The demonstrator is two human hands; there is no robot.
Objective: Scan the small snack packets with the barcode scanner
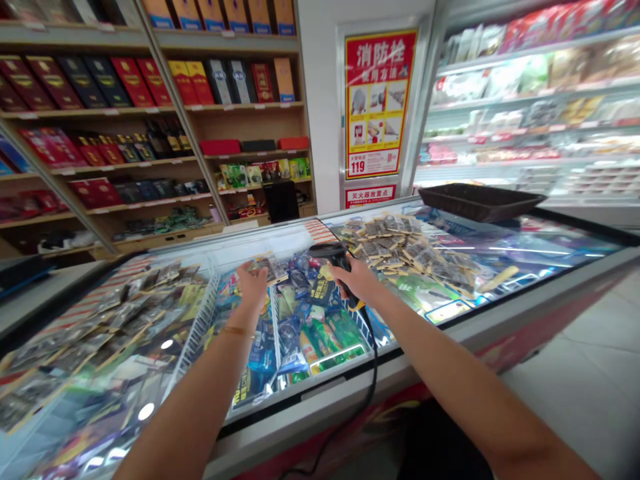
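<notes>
Over the middle of a chest freezer (383,380), my left hand (253,283) is closed on the near end of a small packet (274,268) with a clear front and tan edges. My right hand (357,277) grips a black handheld barcode scanner (330,251), its head turned toward the packet. A black cable (373,367) runs down from the scanner's handle and over the freezer's front. Similar packets lie in one pile (387,240) on the glass right of the scanner and in another pile (115,307) to the left.
Beneath my hands, bagged ice creams (325,333) fill white wire baskets (200,327). A dark tray (483,200) rests on the freezer's far right. Behind stand shelves of boxes (135,83), a red wall poster (380,107) and a lit display fridge (530,113).
</notes>
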